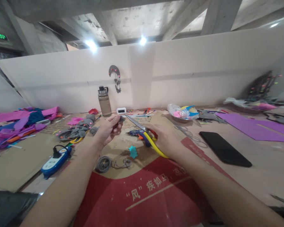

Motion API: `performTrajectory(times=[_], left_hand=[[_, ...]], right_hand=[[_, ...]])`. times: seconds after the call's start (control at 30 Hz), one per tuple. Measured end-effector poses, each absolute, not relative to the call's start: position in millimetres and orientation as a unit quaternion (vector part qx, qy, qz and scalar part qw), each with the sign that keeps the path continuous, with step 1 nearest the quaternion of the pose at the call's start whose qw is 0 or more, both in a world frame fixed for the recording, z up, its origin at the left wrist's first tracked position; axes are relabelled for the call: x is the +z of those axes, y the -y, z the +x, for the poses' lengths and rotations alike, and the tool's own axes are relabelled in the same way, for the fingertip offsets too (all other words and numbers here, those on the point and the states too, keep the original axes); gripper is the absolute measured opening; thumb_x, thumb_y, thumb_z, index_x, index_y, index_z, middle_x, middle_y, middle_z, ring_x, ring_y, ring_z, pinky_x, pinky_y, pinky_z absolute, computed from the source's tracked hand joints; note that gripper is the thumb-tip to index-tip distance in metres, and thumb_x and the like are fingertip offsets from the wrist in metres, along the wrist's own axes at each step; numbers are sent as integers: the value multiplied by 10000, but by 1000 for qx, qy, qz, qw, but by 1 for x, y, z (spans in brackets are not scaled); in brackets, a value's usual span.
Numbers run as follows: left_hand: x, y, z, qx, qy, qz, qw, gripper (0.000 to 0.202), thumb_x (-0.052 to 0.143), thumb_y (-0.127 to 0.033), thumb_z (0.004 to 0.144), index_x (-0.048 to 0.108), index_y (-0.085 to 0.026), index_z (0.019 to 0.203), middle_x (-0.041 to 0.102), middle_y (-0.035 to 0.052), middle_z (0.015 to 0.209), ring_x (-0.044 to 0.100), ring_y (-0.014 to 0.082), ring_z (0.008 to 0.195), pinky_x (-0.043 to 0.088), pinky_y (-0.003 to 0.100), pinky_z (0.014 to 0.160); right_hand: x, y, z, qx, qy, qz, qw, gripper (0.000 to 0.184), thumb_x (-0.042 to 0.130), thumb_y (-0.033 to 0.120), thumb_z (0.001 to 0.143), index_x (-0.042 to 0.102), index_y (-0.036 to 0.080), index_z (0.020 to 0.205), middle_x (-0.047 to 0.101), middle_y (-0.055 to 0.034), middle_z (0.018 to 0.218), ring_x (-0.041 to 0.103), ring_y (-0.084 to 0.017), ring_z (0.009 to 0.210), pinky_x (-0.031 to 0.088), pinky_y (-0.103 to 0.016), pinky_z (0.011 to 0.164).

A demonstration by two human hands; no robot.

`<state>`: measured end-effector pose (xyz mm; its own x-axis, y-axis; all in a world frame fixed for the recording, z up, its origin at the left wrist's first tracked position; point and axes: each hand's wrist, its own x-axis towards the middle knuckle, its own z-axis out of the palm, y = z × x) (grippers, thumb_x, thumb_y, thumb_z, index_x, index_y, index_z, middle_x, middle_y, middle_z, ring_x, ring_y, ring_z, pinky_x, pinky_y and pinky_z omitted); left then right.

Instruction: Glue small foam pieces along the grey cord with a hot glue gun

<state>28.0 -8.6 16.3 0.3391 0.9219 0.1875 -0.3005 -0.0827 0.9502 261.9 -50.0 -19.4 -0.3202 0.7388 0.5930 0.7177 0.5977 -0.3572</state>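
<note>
My left hand [110, 127] is closed in a pinch on a small dark grey scrap [122, 119], perhaps felt; the fingers hide part of it. My right hand [164, 138] grips a pair of scissors [153, 145] by the yellow and dark blue handles. Their blades point up and left, tips close to the scrap; whether they touch it I cannot tell. Beneath the scissors lies what looks like a blue glue gun [133, 133], partly covered by the right hand. Closer to me, a teal scalloped cutout [133, 152] and a coil of grey cord [104, 164] rest on the cardboard [156, 201].
At left, a power strip [56, 162] lies near grey scraps [75, 130] and coloured sheets [19, 129]. A bottle [104, 102] and small white digital display [121, 110] stand behind. Rightward are a filled bowl [182, 119], phone [224, 148] and purple sheet [253, 126].
</note>
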Motion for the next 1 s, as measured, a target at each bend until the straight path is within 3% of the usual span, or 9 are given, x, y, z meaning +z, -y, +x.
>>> performTrajectory(times=[0.4, 0.7, 1.0], left_hand=[[16, 7, 26, 513, -283, 533, 610, 271, 653, -379, 733, 539, -135, 761, 457, -37, 554, 296, 10, 375, 218, 141, 363], [16, 7, 27, 506, -278, 551, 602, 258, 630, -369, 755, 537, -128, 746, 452, -34, 566, 294, 16, 390, 203, 152, 374], [17, 7, 26, 518, -281, 562, 581, 264, 633, -376, 743, 564, -122, 752, 438, -31, 558, 306, 28, 397, 203, 162, 376]], right_hand=[[-22, 47, 263, 29, 817, -462, 344, 346, 556, 343, 800, 534, 248, 1132, 595, -62, 1019, 542, -187, 837, 374, -262, 671], [-23, 46, 265, 6, 827, -458, 326, 316, 545, 233, 783, 546, 240, 1098, 616, -52, 1006, 538, -169, 797, 352, -248, 638], [-22, 47, 264, 6, 828, -452, 332, 306, 546, 227, 779, 559, 242, 1084, 617, -57, 1008, 541, -177, 821, 366, -255, 654]])
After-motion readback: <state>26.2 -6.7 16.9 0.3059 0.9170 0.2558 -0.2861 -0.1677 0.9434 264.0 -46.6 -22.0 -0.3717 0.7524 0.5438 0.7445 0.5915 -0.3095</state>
